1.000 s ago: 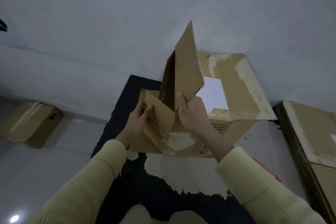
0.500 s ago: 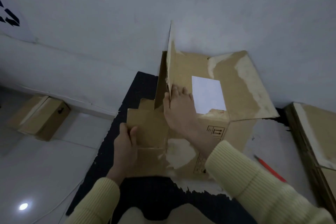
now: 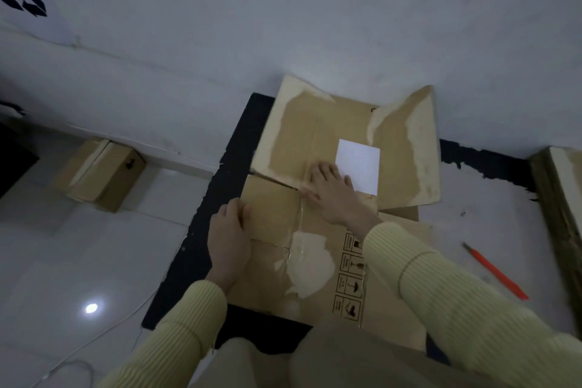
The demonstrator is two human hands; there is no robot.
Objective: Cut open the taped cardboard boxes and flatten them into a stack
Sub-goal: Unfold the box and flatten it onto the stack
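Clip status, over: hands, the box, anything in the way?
Right hand flat, pressing the box at its centre seam. Left hand rests on its left edge. Box flattened on dark mat. Red tool lies apart, right; nothing obstructing.

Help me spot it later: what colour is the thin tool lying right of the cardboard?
The thin tool is orange-red; the head view shows it best.
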